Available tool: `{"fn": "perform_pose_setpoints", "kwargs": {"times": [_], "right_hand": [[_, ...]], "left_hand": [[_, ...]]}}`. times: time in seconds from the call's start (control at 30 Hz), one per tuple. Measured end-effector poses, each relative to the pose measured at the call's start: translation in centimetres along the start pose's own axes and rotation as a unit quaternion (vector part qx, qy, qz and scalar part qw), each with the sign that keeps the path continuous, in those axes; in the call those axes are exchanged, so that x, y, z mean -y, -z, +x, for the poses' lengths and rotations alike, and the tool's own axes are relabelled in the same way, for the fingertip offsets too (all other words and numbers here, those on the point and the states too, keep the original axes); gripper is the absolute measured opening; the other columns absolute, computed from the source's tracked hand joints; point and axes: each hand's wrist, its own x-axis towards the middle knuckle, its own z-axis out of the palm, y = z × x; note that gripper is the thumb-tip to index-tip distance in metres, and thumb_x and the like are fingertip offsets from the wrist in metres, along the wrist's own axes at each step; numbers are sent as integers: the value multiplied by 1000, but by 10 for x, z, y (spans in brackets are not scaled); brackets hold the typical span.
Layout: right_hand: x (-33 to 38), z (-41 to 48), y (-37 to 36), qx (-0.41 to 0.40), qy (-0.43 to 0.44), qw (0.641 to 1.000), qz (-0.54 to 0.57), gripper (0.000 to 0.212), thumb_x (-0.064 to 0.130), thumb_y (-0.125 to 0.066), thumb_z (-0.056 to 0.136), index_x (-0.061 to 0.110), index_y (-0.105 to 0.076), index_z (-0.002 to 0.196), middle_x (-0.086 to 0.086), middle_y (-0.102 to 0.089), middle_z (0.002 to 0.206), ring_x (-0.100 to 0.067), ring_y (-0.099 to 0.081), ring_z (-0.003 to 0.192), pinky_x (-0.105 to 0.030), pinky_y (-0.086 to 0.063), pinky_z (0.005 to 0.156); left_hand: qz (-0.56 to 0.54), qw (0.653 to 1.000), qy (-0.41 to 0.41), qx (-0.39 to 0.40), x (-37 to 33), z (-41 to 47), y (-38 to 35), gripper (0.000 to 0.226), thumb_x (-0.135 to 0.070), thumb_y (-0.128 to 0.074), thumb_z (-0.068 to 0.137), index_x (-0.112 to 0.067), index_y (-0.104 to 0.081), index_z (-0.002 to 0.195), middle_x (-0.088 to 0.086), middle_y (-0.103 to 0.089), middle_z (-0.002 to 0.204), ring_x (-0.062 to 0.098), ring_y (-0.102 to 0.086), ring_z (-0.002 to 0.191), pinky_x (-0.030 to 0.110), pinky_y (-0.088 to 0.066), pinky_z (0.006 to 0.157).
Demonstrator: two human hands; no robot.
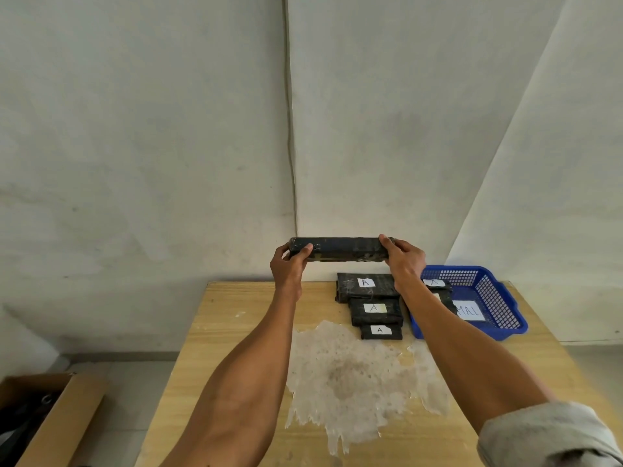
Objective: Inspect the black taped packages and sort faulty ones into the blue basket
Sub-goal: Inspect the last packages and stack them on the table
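far package (367,288): white label "A"
middle package (376,313): white label "A"
near package (381,333): white label "A"
basket package (438,287): white label "A"
paper sheet (469,311) in blue basket (499,298): "MAL", left edge cut off by a forearm

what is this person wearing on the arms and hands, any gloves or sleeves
No gloves: the left hand and right hand are bare, with no rings, watch or wristband in view. The left forearm is uncovered. A light grey fabric sleeve sits bunched near the right elbow.
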Motion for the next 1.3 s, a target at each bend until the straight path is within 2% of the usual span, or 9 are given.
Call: {"fn": "perform_pose_setpoints", "kwargs": {"times": [0.23,0.33,0.5,0.63,0.73,0.8,0.97,1.13,1.3], "right_hand": [[-3,0,5,88,55,994,-25,47,34,-88,73,15,-74,113,1,-75,97,-16,-67,93,-39,-55,98],[-3,0,5,87,47,995,-21,51,31,-88,73,14,-72,119,0,-72,105,-20,-67,104,-36,-53,101],[-14,11,0,79,-30,996,-4,51,48,-90,66,21,-68,103,-9,-69,105,-26,-68,99,-44,-57,94],[-19,-1,3,116,-1,989,-89,62,40,-87,74,17,-57,123,-8,-61,119,-25,-61,106,-40,-53,98],[-18,-11,4,142,71,972,-175,69,41,-88,71,17,-57,128,-3,-63,112,-20,-60,101,-30,-51,90],[-15,-14,3,139,108,961,-213,69,44,-90,67,19,-61,125,-1,-64,110,-19,-61,102,-32,-54,92],[-8,-12,-4,167,214,898,-345,56,48,-89,67,29,-71,117,-4,-47,150,-28,-41,137,-47,-39,109],[-1,-24,-17,235,280,845,-391,55,33,-90,69,25,-71,120,-1,-72,121,-24,-65,111,-41,-52,97],[-7,-34,-22,219,354,801,-430,53,15,-77,80,26,-64,130,-3,-75,107,-26,-69,93,-41,-56,86]], "left_hand": [[-41,997,22,-62,-5,9,2,36,-14,-82,80,-6,-63,109,15,-65,111,25,-65,101,41,-58,93],[-49,996,26,-68,-3,7,4,33,-11,-82,80,-6,-63,107,15,-65,111,28,-65,107,40,-58,92],[-82,995,22,-59,-6,1,2,23,-17,-76,87,-6,-65,104,8,-66,103,21,-64,101,38,-59,90],[-43,997,55,-40,-14,4,-3,24,-19,-77,86,-7,-64,101,12,-65,104,25,-65,98,37,-61,82],[-14,995,85,-41,-16,7,-4,35,-15,-77,81,0,-63,109,16,-66,104,30,-66,101,35,-63,73],[-21,995,88,-50,-14,8,-3,38,-15,-78,79,2,-65,110,17,-68,105,28,-67,100,35,-63,71],[-38,995,70,-54,-6,6,-2,33,-12,-79,79,1,-69,107,17,-71,103,27,-68,99,32,-63,67],[3,998,56,-39,-4,9,-12,36,-13,-86,71,-3,-73,103,17,-72,101,29,-69,98,39,-64,73],[9,998,60,-35,-3,6,-12,27,-13,-84,73,-5,-72,96,14,-71,97,26,-68,95,38,-63,74]]}}
